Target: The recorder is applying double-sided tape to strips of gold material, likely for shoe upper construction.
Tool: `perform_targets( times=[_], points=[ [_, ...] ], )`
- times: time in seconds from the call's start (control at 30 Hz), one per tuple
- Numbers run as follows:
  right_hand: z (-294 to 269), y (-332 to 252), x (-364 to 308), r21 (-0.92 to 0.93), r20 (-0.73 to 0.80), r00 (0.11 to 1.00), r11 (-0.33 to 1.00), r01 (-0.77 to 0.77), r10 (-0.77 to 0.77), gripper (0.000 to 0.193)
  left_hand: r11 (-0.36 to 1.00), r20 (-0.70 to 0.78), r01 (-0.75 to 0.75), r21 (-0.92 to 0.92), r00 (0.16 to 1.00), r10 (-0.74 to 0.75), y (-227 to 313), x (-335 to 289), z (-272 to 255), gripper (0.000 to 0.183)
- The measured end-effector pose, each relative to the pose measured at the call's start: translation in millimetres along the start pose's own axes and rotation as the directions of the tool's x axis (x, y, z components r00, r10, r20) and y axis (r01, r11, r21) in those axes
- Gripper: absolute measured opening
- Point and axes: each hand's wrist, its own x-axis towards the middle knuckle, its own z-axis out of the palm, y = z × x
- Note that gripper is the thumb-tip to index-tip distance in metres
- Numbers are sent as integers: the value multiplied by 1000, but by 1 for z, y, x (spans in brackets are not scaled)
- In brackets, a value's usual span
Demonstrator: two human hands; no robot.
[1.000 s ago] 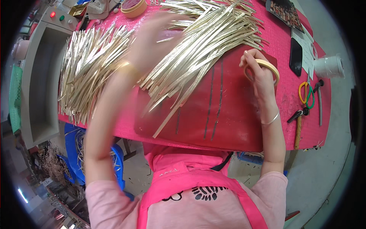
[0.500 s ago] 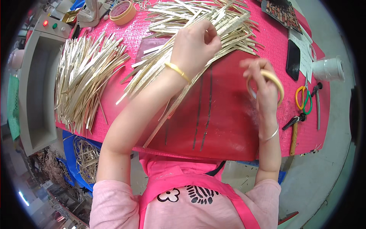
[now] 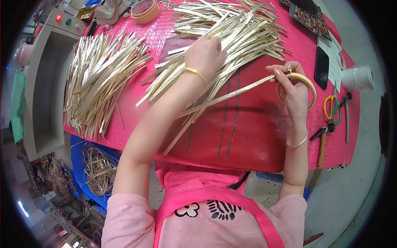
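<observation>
My right hand [image 3: 295, 91] pinches the end of a flat gold strip [image 3: 248, 87] between thumb and fingers. A roll of yellowish tape [image 3: 313, 93] hangs around the same hand. The strip runs taut-looking to the lower left across a red mat [image 3: 260, 128], and its other end passes beside my left forearm. My left hand [image 3: 202, 58] lies curled on a big pile of gold strips [image 3: 244, 37], its fingertips bent down and partly hidden, so what they grip does not show.
A second bundle of gold strips [image 3: 101, 82] lies left, beside a grey machine housing [image 3: 49, 95]. Another tape roll [image 3: 145, 12] stands at the back. Right are a black phone [image 3: 321, 68], scissors [image 3: 333, 109], a hammer-like tool [image 3: 321, 144] and a white spool [image 3: 357, 77]. A blue bin [image 3: 78, 165] holds loose strips below.
My right hand now holds a gold strip's end beside the tape roll. My left hand has come down onto the pile. The whole view has shifted slightly.
</observation>
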Motion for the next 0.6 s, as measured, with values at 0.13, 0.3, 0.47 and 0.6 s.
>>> perform_targets(
  times=[0.13, 0.3, 0.47, 0.6],
  points=[
    [8, -4, -7, 5, 23, 999, 999, 35, -35, 14, 984, -5, 0, -177, 1000, -1, 5, -4, -4, 13],
    [22, 0, -8, 170, 27, 999, 985, 28, -33, 20, 929, -154, -161, -333, 981, 114, 24, -6, -30, 9],
    [34, 3, -1, 122, -49, 987, 980, 157, -152, 25, 683, 158, 162, -712, 985, -69, 49, -16, -48, 10],
    [35, 0, -2, 110, -46, 988, 982, 155, -151, 24, 11, 590, 594, -804, 801, -107, 61, -27, -57, 21]
  ],
)
